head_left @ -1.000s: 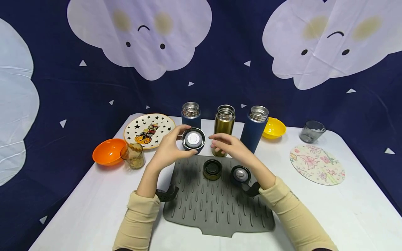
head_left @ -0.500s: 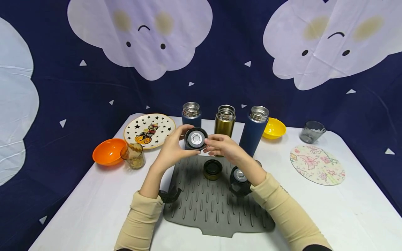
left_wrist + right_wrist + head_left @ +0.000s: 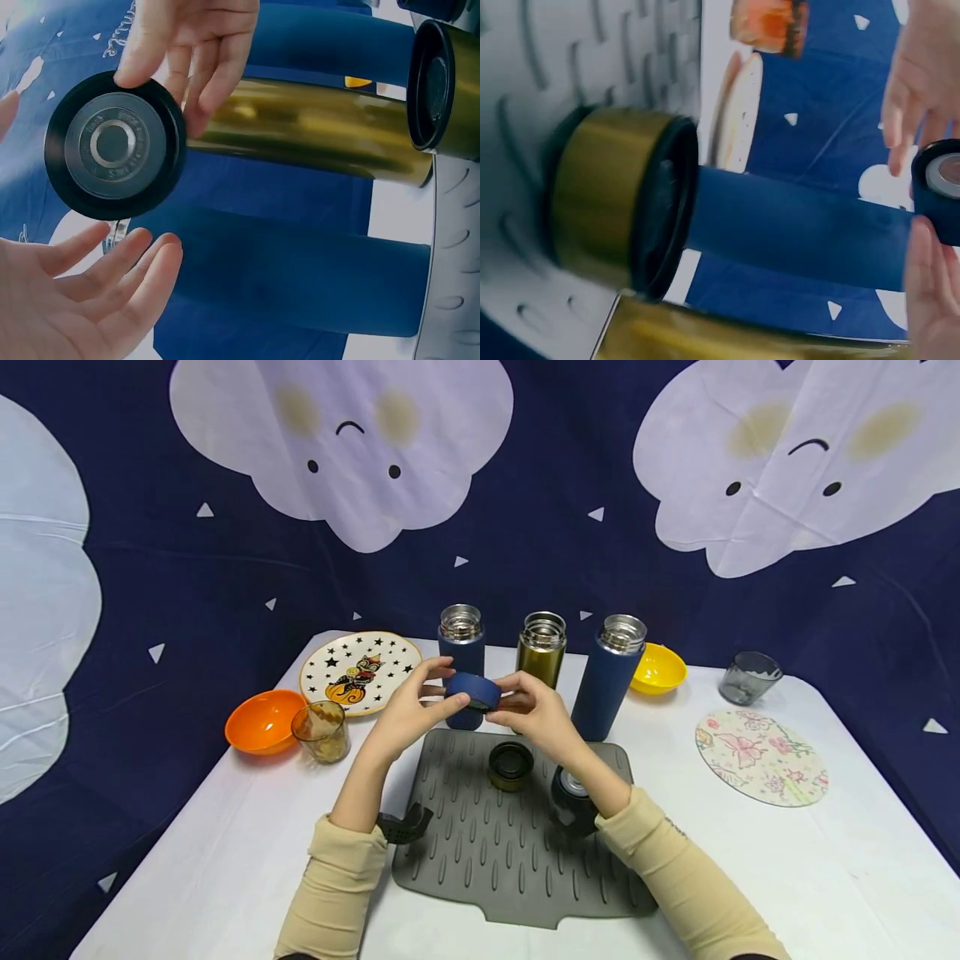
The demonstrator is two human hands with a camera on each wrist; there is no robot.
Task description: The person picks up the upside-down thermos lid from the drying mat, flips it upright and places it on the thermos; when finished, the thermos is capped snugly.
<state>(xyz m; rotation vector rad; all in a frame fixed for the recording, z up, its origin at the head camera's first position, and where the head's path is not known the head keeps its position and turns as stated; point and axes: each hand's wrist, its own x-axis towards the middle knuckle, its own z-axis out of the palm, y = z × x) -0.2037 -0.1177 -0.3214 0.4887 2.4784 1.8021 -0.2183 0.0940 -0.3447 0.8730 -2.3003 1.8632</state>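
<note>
My right hand (image 3: 538,714) pinches a blue flask lid (image 3: 474,691), thumb and fingers at its edge. In the left wrist view the lid's black-rimmed underside with a silvery disc shows. Around its other side my left hand (image 3: 414,706) spreads its fingers; in both wrist views they look loose, near the rim, and whether they touch is hard to tell. Behind the hands stand a shorter blue flask (image 3: 467,652), a gold flask (image 3: 540,662) and a taller blue flask (image 3: 606,681), all uncovered. A gold lid (image 3: 511,777) and a dark lid with a loop (image 3: 573,797) lie below.
The lids lie on a grey ribbed mat (image 3: 517,868). At left are an orange bowl (image 3: 262,724), an amber glass (image 3: 321,735) and a cat plate (image 3: 382,672). At right are a yellow bowl (image 3: 658,671), a grey glass (image 3: 748,679) and a butterfly-print round mat (image 3: 761,758).
The right hand has come left and taken the blue lid's edge. The lid has turned, so its blue side, not its underside, faces the head camera. The left hand's fingers have loosened.
</note>
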